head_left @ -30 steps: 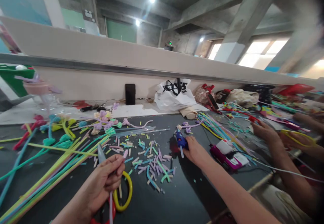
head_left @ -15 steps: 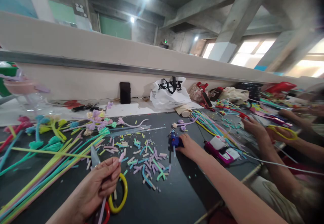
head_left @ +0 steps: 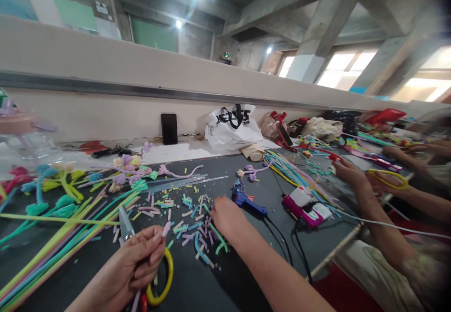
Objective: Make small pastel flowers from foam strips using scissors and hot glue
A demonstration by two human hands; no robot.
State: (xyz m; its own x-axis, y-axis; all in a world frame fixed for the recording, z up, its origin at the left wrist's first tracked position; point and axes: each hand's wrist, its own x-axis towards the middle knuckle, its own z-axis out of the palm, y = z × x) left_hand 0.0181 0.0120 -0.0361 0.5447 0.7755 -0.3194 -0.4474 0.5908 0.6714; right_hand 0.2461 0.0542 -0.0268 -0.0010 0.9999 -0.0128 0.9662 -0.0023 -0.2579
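Observation:
My left hand (head_left: pixel 143 258) is closed around a lilac pipe cleaner (head_left: pixel 166 229), whose short end stands out above the thumb; its thin tail hangs below the fist. Scissors (head_left: pixel 160 291) with yellow and red handles lie behind this hand, the blades showing beyond it; I cannot tell whether the hand grips them. Over the right side of a scatter of short cut pipe cleaner pieces (head_left: pixel 206 230) is my right hand (head_left: pixel 227 215). Its fingers bend downward, fingertips hidden. Right of it, a blue glue gun (head_left: pixel 250 203) rests on the dark table.
Long pipe cleaners (head_left: pixel 59 246) and fluffy flower shapes (head_left: pixel 130 173) lie at left. A phone (head_left: pixel 169 128) leans on the partition beside a white bag (head_left: pixel 232 126). At right are a magenta box (head_left: pixel 306 211), cables and a co-worker's hands (head_left: pixel 352 173) near yellow-handled scissors.
My right hand has let go of the glue gun and moved left to the cut pieces. My left hand still holds the lilac pipe cleaner. The view has shifted slightly.

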